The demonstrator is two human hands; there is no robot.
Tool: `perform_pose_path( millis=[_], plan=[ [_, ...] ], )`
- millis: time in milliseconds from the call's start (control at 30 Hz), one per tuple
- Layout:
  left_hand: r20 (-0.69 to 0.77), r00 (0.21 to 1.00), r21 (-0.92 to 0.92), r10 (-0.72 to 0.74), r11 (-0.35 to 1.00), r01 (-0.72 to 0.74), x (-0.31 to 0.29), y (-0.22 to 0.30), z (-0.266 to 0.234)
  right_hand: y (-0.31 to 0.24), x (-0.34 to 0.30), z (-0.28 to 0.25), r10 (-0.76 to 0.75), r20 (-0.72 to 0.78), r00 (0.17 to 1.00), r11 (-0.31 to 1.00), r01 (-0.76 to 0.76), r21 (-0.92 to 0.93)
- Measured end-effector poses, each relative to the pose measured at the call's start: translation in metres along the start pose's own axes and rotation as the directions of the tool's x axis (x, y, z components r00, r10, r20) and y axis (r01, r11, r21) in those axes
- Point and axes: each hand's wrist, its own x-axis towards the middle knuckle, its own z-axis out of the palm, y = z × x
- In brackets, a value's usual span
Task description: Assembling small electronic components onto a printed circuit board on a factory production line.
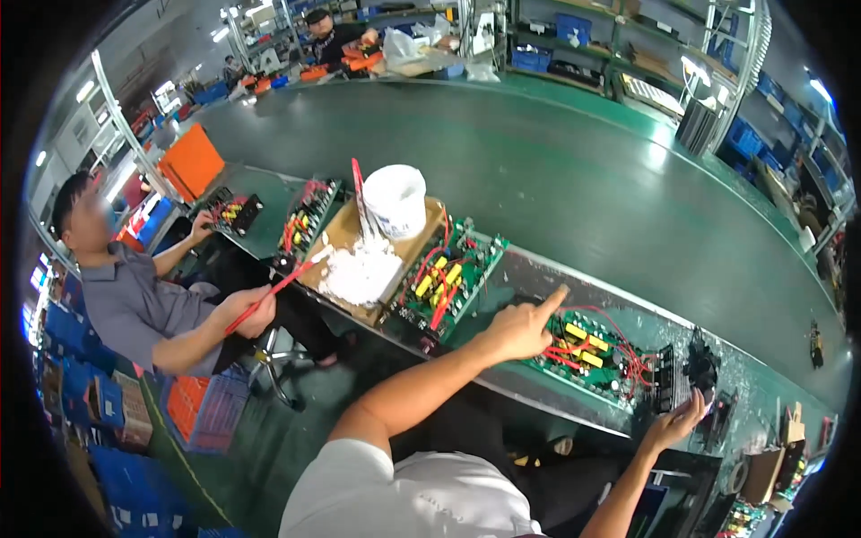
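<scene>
The bucket [399, 211] was smooth plastic with a soft sheen, its tray [333, 229] matt and like wood or cardboard, and the paste [359, 272] just on its near side chalky, lumpy and matt. To the bucket's right, the second circuit board [603, 384] had a faintly glossy face, the heat sink [664, 378] farther right looked like ridged dark metal, and the belt [556, 152] beyond the bucket was smooth, with a dull shine. Left of the bucket, the co-worker's shirt [148, 309] was matt cloth and the crate [224, 408] open-ribbed plastic.
</scene>
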Motion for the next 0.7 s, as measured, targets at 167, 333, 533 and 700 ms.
perform_pose_path(
  millis=[167,333,533,700],
  plan=[
    [-0.009,0.999,-0.032,-0.042,0.999,0.042,0.006,-0.003,-0.017,0.005,-0.001,0.019,0.343,0.19,0.92,0.9,-0.38,0.215],
    [-0.085,0.995,-0.04,0.044,0.998,-0.047,0.011,0.018,-0.05,0.013,-0.001,0.018,0.373,0.148,0.916,0.895,-0.397,0.204],
    [-0.383,0.909,-0.157,0.162,0.959,-0.236,0.027,-0.01,-0.065,0.011,-0.007,0.018,0.331,0.198,0.923,0.886,-0.376,0.27],
    [-0.565,0.824,-0.241,0.044,0.946,-0.216,0.035,-0.034,-0.101,0.014,-0.005,0.021,0.355,0.247,0.902,0.854,-0.42,0.306]
  ],
)
